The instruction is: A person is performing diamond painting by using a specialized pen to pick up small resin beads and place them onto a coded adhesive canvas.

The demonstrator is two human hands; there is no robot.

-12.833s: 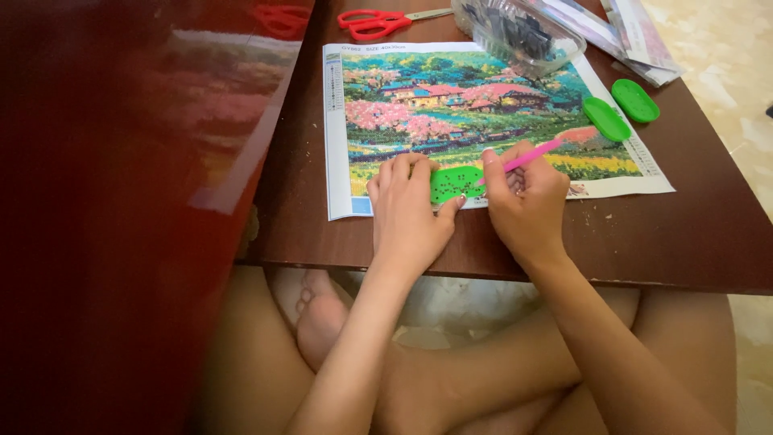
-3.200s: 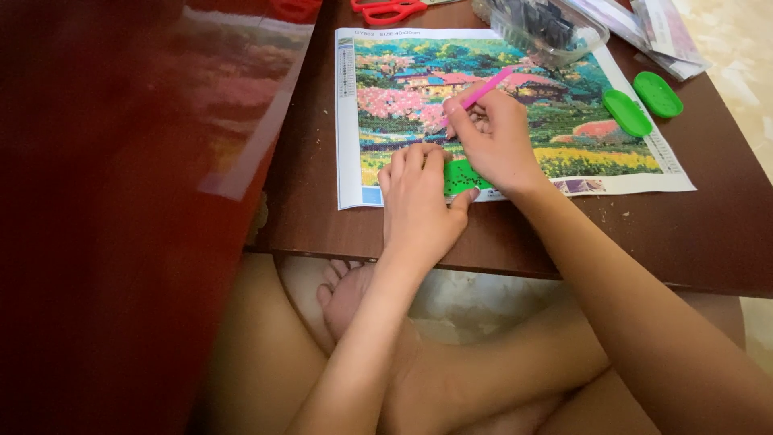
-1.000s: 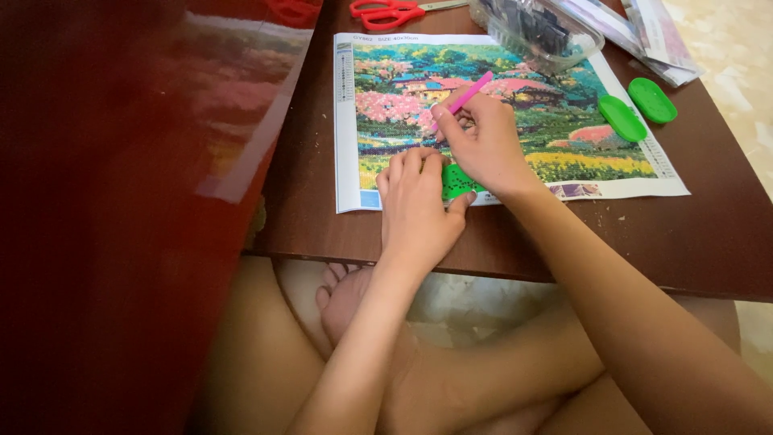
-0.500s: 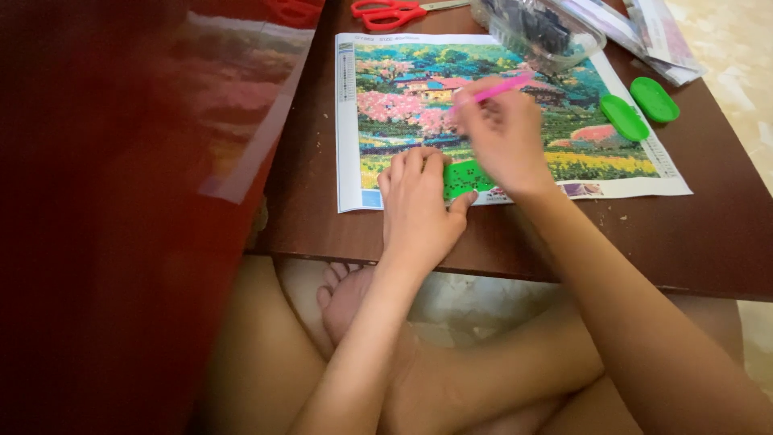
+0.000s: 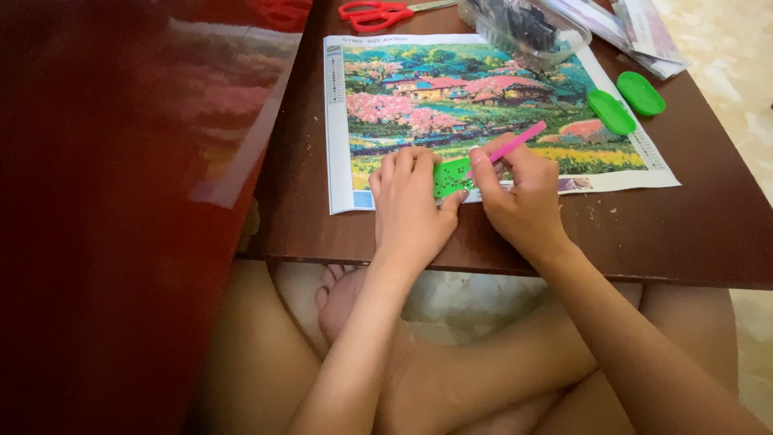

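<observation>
Head view, hands: the left hand lies flat with fingers together on the near edge of the picture canvas, its thumb and fingertips touching the small green tray and holding it in place.
Head view, pen: the right hand is closed in a writing grip around the pink pen.
Key relation: the tray lies just left of the right hand, between both hands; the pen's long axis runs from far right down to near left, and its tip points into the tray's right part, where small dark beads lie.
Nearer hand: both touch or almost touch the tray; the left one rests on it.
Head view, around: on the brown table, two green oval trays far right, a clear box on the canvas's far corner, red scissors at the far edge.
</observation>
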